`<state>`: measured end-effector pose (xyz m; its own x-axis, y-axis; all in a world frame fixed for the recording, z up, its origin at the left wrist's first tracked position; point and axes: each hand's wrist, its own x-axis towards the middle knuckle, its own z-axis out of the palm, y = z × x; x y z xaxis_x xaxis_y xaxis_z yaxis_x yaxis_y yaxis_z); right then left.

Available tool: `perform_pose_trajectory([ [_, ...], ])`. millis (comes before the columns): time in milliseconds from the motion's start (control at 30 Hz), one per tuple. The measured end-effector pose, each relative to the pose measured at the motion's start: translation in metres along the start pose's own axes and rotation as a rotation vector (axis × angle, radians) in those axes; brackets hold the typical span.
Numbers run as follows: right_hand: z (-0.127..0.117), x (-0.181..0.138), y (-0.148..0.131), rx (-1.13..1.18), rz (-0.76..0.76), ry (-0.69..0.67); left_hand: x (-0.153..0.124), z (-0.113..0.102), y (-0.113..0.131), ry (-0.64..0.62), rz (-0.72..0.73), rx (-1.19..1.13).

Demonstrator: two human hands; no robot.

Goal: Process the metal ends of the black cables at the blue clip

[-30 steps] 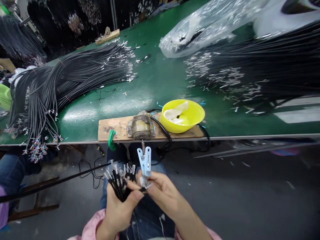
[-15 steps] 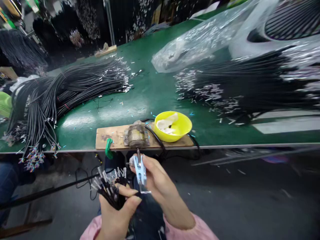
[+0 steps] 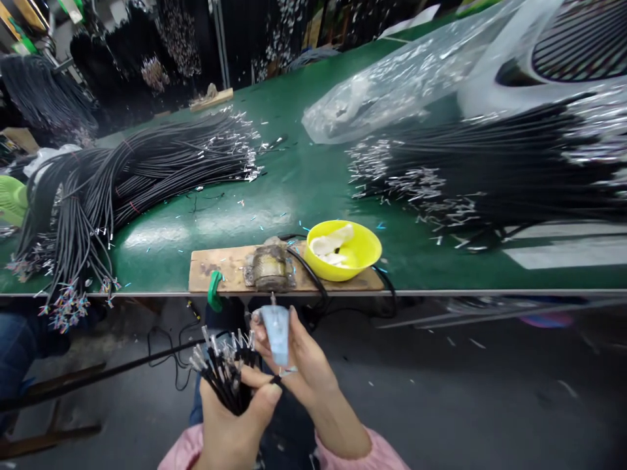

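Note:
My left hand [image 3: 235,418] is closed around a bundle of black cables [image 3: 226,375] with stripped, silvery ends pointing up. Its thumb and forefinger pinch one cable end beside the lower tip of a light blue clip [image 3: 277,334]. That clip hangs from the shaft of a small motor [image 3: 271,269] and looks smeared, its outline smooth. Around the clip curves my right hand [image 3: 311,365], thumb on one side and fingertips on the other, spread apart. A thin pale strand shows at the clip's lower tip; whether a right finger touches it, I cannot tell.
The motor sits on a wooden board [image 3: 223,267] at the edge of the green table [image 3: 294,176], by a green clamp [image 3: 214,290] and a yellow bowl [image 3: 367,251]. Cable piles lie left [image 3: 171,156] and right [image 3: 490,160]; a plastic bag [image 3: 372,98] lies behind.
The blue clip has gone from a distinct shape with a visible spring to a smooth smear. My right thumb has shifted slightly off it; my left hand has moved slightly right.

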<state>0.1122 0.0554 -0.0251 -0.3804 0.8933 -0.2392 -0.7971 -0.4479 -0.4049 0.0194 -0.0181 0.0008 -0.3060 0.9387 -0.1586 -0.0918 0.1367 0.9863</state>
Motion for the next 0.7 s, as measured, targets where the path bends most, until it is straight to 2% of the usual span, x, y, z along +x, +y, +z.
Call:
perform_pose_trajectory([
  [167,-0.019,-0.012,0.004,-0.060,-0.093,0.093,-0.003,-0.009,-0.004,-0.038,-0.083,-0.020],
  [300,-0.026,-0.032,0.009,-0.239,-0.165,0.192,0.000,-0.014,-0.010,-0.111,-0.215,-0.047],
  [433,-0.020,-0.043,0.008,-0.528,-0.250,0.096,0.003,-0.016,-0.014,-0.190,-0.345,-0.094],
  [533,-0.013,-0.043,0.005,-0.738,-0.363,0.038,0.005,-0.017,-0.015,-0.208,-0.351,-0.091],
  [633,-0.011,-0.040,0.005,-0.932,-0.461,0.125,0.008,-0.019,-0.018,-0.215,-0.350,-0.082],
  [700,-0.012,-0.040,0.006,-1.037,-0.566,0.246,0.008,-0.020,-0.020,-0.217,-0.355,-0.068],
])
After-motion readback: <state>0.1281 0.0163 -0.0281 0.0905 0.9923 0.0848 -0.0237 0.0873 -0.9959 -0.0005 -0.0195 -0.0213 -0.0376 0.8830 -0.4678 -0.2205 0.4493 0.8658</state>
